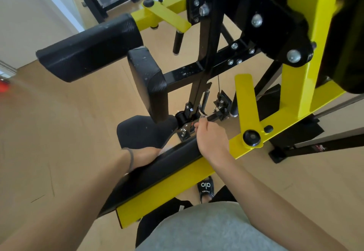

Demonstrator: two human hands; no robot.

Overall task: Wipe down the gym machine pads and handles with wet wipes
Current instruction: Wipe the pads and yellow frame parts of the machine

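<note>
We see the left hand [146, 157] curled over the near black pad [157, 169], glossy, on its yellow frame [171, 187]; right hand [211, 139] pinches something small, possibly a metal lever.

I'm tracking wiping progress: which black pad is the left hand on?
The long near pad on the yellow beam; the left hand rests on it, the others stand untouched.

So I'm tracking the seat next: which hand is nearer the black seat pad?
Left. The left hand rests at the seat pad's near edge, by the long black pad; the right hand reaches past it, to the pad's right.
</note>
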